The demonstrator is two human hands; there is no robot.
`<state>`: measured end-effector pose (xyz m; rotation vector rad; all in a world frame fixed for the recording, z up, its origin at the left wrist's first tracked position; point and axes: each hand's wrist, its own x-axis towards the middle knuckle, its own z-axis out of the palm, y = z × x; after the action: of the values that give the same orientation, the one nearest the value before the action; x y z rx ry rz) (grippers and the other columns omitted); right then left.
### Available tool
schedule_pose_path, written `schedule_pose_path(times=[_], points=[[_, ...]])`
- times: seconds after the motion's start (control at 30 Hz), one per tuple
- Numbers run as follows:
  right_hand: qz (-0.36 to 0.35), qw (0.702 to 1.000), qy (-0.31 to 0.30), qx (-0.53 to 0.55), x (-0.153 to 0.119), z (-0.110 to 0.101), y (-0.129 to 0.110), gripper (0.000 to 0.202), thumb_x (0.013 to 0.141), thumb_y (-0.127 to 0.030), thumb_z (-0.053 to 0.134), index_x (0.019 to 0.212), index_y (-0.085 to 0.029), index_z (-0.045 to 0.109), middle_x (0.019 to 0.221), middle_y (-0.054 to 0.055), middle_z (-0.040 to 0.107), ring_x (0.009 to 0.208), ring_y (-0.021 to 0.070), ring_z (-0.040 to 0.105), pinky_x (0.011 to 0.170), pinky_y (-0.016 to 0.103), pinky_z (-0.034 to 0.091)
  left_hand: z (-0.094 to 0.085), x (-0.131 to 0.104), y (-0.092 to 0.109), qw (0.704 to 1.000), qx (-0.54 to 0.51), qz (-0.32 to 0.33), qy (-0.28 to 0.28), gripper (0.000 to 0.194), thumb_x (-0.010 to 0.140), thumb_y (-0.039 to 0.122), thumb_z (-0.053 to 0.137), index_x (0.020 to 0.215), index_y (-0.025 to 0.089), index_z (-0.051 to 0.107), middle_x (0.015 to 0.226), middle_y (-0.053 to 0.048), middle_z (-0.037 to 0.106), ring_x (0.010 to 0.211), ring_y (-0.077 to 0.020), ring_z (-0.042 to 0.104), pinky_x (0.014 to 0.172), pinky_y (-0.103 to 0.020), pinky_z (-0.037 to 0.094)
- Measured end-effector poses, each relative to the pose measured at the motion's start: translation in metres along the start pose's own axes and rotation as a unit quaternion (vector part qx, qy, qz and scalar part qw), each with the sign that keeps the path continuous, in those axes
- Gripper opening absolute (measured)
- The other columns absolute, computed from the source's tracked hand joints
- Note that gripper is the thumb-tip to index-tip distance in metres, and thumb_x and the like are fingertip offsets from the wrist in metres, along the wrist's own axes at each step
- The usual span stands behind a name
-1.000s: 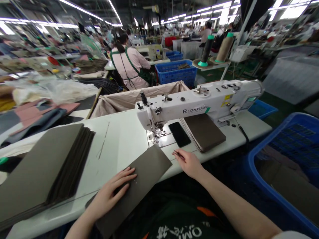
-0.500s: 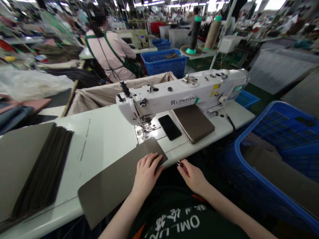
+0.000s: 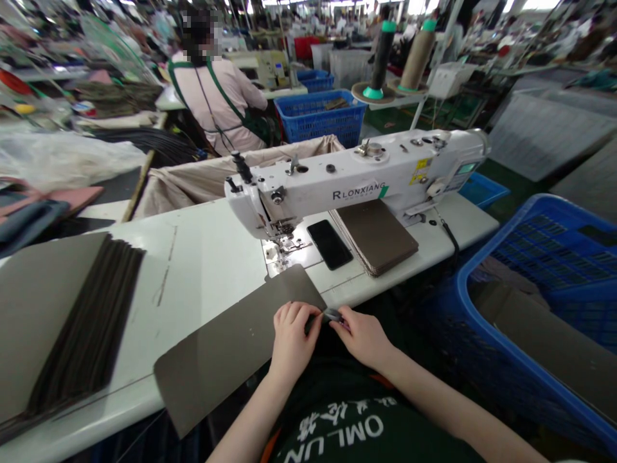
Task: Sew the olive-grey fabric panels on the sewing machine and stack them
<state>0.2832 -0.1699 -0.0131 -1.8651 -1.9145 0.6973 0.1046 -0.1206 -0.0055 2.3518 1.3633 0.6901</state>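
Observation:
A long grey-brown panel [image 3: 226, 334] with rounded corners lies slantwise on the sewing table, its left end hanging past the front edge. At its near right corner, my left hand [image 3: 295, 334] pinches the edge between thumb and fingers. My right hand [image 3: 364, 334] is closed around small thread snips [image 3: 332, 314], whose metal tip meets the panel's edge beside my left fingertips. The fist hides most of the snips. Just beyond the panel stands the needle area of a white sewing machine [image 3: 357, 180].
A black phone [image 3: 330, 244] and a stack of brown panels [image 3: 378, 235] lie under the machine arm. More panels [image 3: 87, 328] are piled at left. A blue basket [image 3: 465, 283] stands at right. Thread cones [image 3: 380, 61] rise behind, and a co-worker [image 3: 219, 103] sits ahead.
My right hand has moved left with the snips to the panel's corner. My left hand has gone from lying flat on the panel to pinching its edge.

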Motion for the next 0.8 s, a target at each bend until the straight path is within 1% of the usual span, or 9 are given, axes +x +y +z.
schedule_pose_path(times=[0.27, 0.4, 0.5, 0.53, 0.6, 0.67, 0.7, 0.73, 0.8], points=[[0.006, 0.999, -0.001, -0.033, 0.009, 0.008, -0.002, 0.025, 0.099, -0.039, 0.04, 0.088, -0.022, 0.055, 0.073, 0.0, 0.068, 0.067, 0.018, 0.065, 0.057, 0.026, 0.032, 0.0, -0.001, -0.004, 0.999, -0.029, -0.002, -0.02, 0.012, 0.092, 0.029, 0.052, 0.089, 0.025, 0.063, 0.094, -0.005, 0.063, 0.099, -0.0255, 0.054, 0.099, -0.05, 0.036], [0.018, 0.999, 0.015, -0.031, 0.009, 0.007, -0.001, 0.027, 0.099, -0.039, 0.039, 0.087, -0.022, 0.056, 0.07, 0.0, 0.066, 0.064, 0.0177, 0.064, 0.055, 0.026, 0.032, -0.021, -0.001, -0.007, 0.995, -0.068, 0.028, -0.074, 0.017, 0.093, 0.032, 0.052, 0.085, 0.024, 0.065, 0.102, -0.005, 0.062, 0.104, -0.024, 0.054, 0.104, -0.049, 0.035], [0.019, 0.999, 0.044, 0.017, 0.006, 0.002, -0.002, 0.026, 0.097, -0.042, 0.042, 0.1, -0.022, 0.058, 0.073, -0.001, 0.066, 0.065, 0.0166, 0.063, 0.057, 0.025, 0.037, -0.051, -0.003, -0.031, 0.993, -0.067, 0.035, -0.093, 0.027, 0.093, 0.038, 0.05, 0.077, 0.023, 0.065, 0.113, -0.006, 0.061, 0.111, -0.0247, 0.053, 0.102, -0.045, 0.04], [0.005, 0.998, 0.047, 0.035, 0.005, 0.0, -0.003, 0.028, 0.096, -0.043, 0.044, 0.109, -0.022, 0.057, 0.075, -0.001, 0.067, 0.066, 0.0163, 0.064, 0.06, 0.024, 0.039, -0.061, -0.005, -0.044, 0.997, -0.039, 0.014, -0.072, 0.026, 0.093, 0.04, 0.05, 0.081, 0.023, 0.066, 0.116, -0.006, 0.06, 0.112, -0.0256, 0.053, 0.1, -0.044, 0.041], [-0.035, 0.997, 0.033, 0.052, 0.004, 0.0, -0.007, 0.038, 0.093, -0.043, 0.049, 0.127, -0.025, 0.052, 0.08, -0.002, 0.069, 0.071, 0.0162, 0.066, 0.065, 0.024, 0.043, -0.076, -0.009, -0.072, 0.997, 0.055, -0.055, -0.017, 0.031, 0.088, 0.049, 0.053, 0.103, 0.023, 0.064, 0.121, -0.009, 0.058, 0.112, -0.0296, 0.052, 0.097, -0.047, 0.042], [-0.067, 0.997, 0.006, 0.036, 0.004, 0.003, -0.01, 0.048, 0.091, -0.038, 0.053, 0.138, -0.03, 0.044, 0.081, -0.003, 0.071, 0.072, 0.0164, 0.067, 0.066, 0.024, 0.044, -0.085, -0.015, -0.097, 0.981, 0.148, -0.127, 0.007, 0.058, 0.082, 0.058, 0.057, 0.127, 0.021, 0.053, 0.124, -0.013, 0.055, 0.112, -0.0353, 0.052, 0.092, -0.053, 0.043], [-0.075, 0.997, -0.004, 0.018, 0.005, 0.006, -0.012, 0.052, 0.091, -0.035, 0.053, 0.141, -0.032, 0.041, 0.08, -0.003, 0.071, 0.071, 0.0166, 0.067, 0.065, 0.024, 0.044, -0.087, -0.017, -0.107, 0.971, 0.176, -0.159, 0.006, 0.068, 0.078, 0.061, 0.058, 0.132, 0.02, 0.049, 0.123, -0.015, 0.055, 0.111, -0.0378, 0.052, 0.089, -0.054, 0.044], [-0.078, 0.997, -0.009, -0.001, 0.006, 0.009, -0.013, 0.056, 0.09, -0.031, 0.053, 0.143, -0.032, 0.039, 0.079, -0.003, 0.071, 0.07, 0.017, 0.067, 0.064, 0.024, 0.044, -0.089, -0.019, -0.113, 0.964, 0.19, -0.184, 0.001, 0.072, 0.076, 0.062, 0.06, 0.132, 0.018, 0.049, 0.12, -0.016, 0.056, 0.109, -0.0392, 0.052, 0.086, -0.053, 0.045], [-0.083, 0.996, -0.007, -0.029, 0.008, 0.016, -0.015, 0.061, 0.088, -0.028, 0.053, 0.146, -0.032, 0.035, 0.077, -0.002, 0.071, 0.068, 0.0181, 0.067, 0.062, 0.025, 0.044, -0.091, -0.022, -0.119, 0.961, 0.176, -0.212, -0.016, 0.065, 0.072, 0.061, 0.063, 0.12, 0.017, 0.056, 0.108, -0.015, 0.058, 0.104, -0.0378, 0.055, 0.082, -0.05, 0.046]])
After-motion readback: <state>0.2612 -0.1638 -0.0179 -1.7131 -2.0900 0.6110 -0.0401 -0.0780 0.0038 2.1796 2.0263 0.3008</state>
